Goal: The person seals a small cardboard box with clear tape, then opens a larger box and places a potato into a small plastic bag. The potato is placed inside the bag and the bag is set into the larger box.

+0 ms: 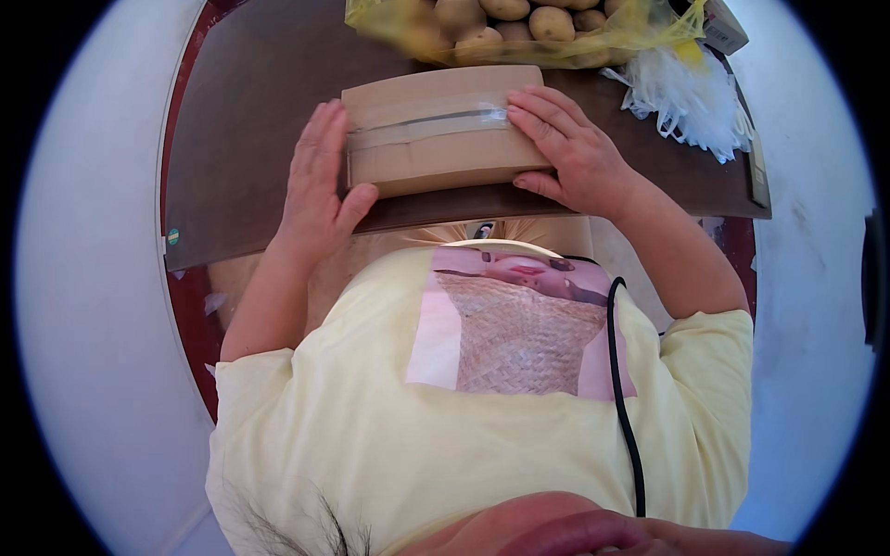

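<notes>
A cardboard box [431, 156], closed with clear tape across its top, sits on the dark brown table near its front edge. My left hand [320, 174] lies flat against the box's left end, its thumb by the lower left corner. At the right end, the fingers of my right hand [573, 146] rest on the taped top, with the thumb at the lower front edge. Both hands steady the box between them. Its underside is hidden.
Behind the box lies a yellow plastic bag [389, 28] with several potatoes [551, 25]. A bunch of white plastic bags [685, 101] is at the right, near a small box [725, 28] at the table's [236, 139] back right. A black cable [626, 417] hangs over my shirt.
</notes>
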`<state>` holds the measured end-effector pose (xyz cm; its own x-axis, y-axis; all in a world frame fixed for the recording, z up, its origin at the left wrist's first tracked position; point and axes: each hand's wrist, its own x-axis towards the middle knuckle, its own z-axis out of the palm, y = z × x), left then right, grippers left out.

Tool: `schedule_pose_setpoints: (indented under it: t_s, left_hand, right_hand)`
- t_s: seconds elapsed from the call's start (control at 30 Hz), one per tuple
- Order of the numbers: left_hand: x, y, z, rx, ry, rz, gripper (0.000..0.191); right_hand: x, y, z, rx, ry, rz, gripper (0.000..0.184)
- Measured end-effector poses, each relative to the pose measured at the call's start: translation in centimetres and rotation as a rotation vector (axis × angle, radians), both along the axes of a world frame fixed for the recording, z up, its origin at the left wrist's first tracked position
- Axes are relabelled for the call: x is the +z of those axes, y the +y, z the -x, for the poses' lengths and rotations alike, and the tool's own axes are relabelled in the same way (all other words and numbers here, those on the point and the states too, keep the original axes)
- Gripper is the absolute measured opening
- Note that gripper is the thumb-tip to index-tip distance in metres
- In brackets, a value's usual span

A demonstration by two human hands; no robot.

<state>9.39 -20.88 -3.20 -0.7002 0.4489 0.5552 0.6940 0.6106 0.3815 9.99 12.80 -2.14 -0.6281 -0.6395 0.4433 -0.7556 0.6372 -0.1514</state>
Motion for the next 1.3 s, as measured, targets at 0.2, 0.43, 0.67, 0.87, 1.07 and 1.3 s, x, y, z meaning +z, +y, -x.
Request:
schedule_pose_setpoints:
  t_s: [0.2,0.43,0.67,0.87,1.07,1.3]
  left_hand:
    - [1.5,-0.2,0.4,-0.018,0.030,0.408,0.065]
    - [5.2,1.7,2.5,-0.268,-0.057,0.647,0.074]
    - [5.5,6.9,5.5,-0.577,-0.046,0.693,0.080]
    - [5.9,10.2,6.6,-0.641,-0.010,0.749,0.080]
    - [6.1,12.0,7.1,-0.680,0.004,0.755,0.079]
    - [6.5,14.6,8.0,-0.746,0.013,0.706,0.077]
  right_hand:
    - [0.0,1.0,0.3,0.049,-0.022,0.023,0.070]
    - [-1.7,1.9,0.1,0.067,-0.033,0.188,0.064]
    - [-1.5,2.0,-0.4,0.035,-0.035,0.183,0.062]
    - [-3.1,3.5,-1.9,-0.048,-0.194,0.376,0.060]
    - [-3.8,3.3,-1.9,-0.060,-0.141,0.454,0.054]
    - [-3.9,4.2,-1.5,-0.051,-0.191,0.363,0.047]
